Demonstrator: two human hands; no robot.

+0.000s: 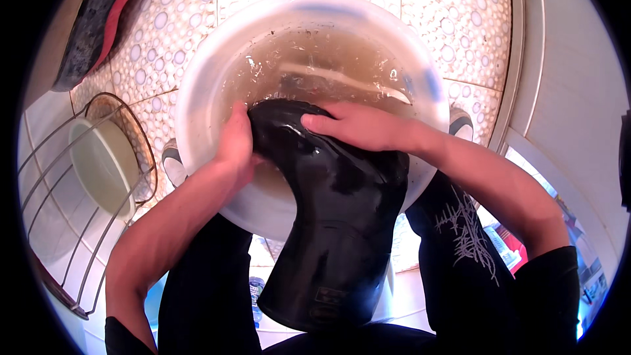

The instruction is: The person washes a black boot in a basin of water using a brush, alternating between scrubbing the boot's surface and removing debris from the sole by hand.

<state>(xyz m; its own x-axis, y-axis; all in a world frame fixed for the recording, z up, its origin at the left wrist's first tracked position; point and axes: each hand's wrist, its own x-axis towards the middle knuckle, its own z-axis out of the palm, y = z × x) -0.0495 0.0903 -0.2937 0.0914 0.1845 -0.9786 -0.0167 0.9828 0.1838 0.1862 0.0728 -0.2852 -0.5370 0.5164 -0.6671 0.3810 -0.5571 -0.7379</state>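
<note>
A wet, shiny black rubber boot (342, 197) lies tilted across the near rim of a large white basin (197, 66), its shaft toward me and its toe over the water. My left hand (236, 138) presses against the left side of the toe, its fingers partly hidden behind the boot. Across the top of the foot, my right hand (361, 125) grips with the thumb in view and the other fingers out of sight. Murky brown water (322, 46) fills the basin. Just beyond the boot, a pale curved strip (348, 80) shows in it; its kind is unclear.
A metal wire rack (62, 164) stands at the left, beside a pale green tub (98, 164). Farther off at upper left is a dark object with a red edge (117, 16). Pebble-patterned tiles (453, 20) surround the basin, and my shoes flank it.
</note>
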